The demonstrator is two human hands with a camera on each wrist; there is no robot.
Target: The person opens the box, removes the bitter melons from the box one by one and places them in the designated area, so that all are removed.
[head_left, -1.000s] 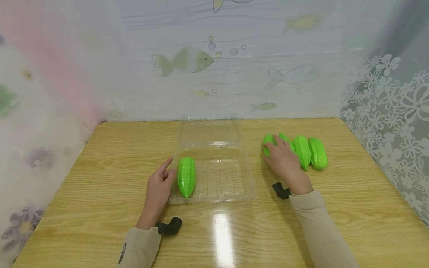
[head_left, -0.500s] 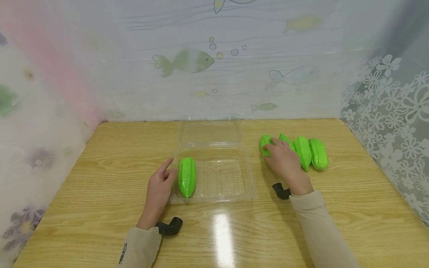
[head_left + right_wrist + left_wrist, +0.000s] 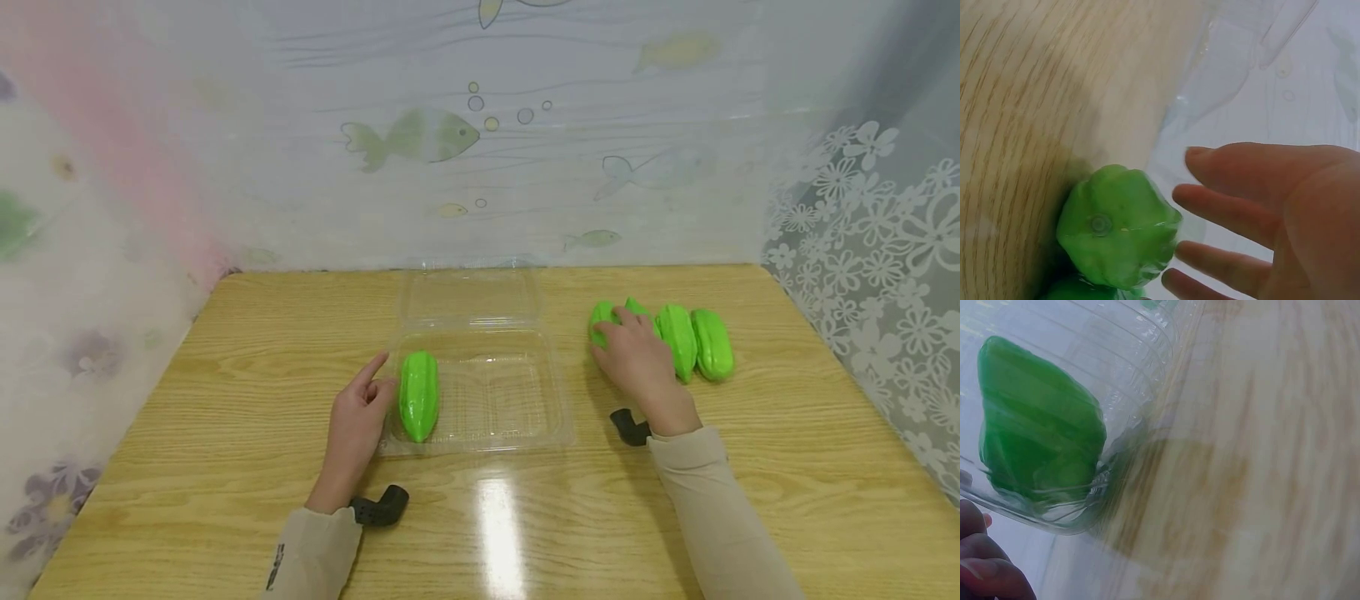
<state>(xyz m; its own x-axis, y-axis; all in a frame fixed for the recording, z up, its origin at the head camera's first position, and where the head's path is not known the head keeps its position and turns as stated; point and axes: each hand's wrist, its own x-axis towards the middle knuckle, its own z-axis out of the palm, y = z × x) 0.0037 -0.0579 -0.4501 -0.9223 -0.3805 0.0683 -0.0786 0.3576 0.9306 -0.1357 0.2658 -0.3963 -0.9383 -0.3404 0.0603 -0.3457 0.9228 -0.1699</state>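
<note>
Along the table's (image 3: 225, 467) far edge hang fish-print curtains (image 3: 450, 150); my right hand (image 3: 637, 362) lies relaxed on a green fruit (image 3: 600, 321), left hand (image 3: 356, 425) loosely open beside the clear box (image 3: 487, 433).

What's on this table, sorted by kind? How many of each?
Green ridged fruits: 5, one in the box, four in a row by the right hand, which rests on the leftmost ones.
Clear plastic box, lid open: 1.
Total: 6.
</note>
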